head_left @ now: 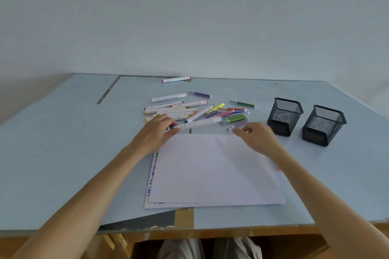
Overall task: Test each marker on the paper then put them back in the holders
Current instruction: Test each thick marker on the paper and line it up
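Pinched at its near-left end by the left hand (156, 130) just beyond the paper (214, 170): a white marker (200, 122), long axis rising rightward toward its blue-tipped end, right hand (257, 136) loosely curled, empty, nearby.

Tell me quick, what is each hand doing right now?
Left hand: pinches the end of a white marker with a blue tip.
Right hand: holds nothing, fingers loose, hovering by the paper's far edge.
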